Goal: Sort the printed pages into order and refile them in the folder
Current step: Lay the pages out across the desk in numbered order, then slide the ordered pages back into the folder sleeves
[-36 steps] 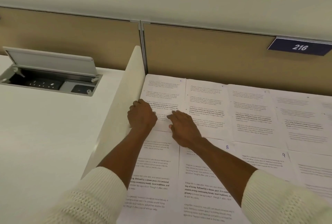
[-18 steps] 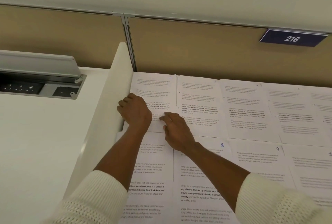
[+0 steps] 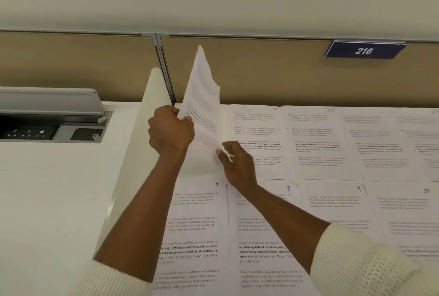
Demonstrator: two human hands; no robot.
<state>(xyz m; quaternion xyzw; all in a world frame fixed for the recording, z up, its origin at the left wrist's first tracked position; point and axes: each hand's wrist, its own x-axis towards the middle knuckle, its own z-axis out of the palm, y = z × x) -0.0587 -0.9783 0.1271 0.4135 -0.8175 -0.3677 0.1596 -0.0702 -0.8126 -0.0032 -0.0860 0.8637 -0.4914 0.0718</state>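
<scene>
Now we are holding a printed page (image 3: 204,105) upright beyond page 7 (image 3: 197,212). Our left hand (image 3: 169,133) is clutching its edge, our right hand (image 3: 237,165) pinching its lower corner.

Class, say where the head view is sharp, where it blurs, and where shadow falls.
Head view: print on the white printed page numbered 7 is sharp; the far-right white pages smear; the lifted white sheet looks soft, with faint shadow beneath.
</scene>
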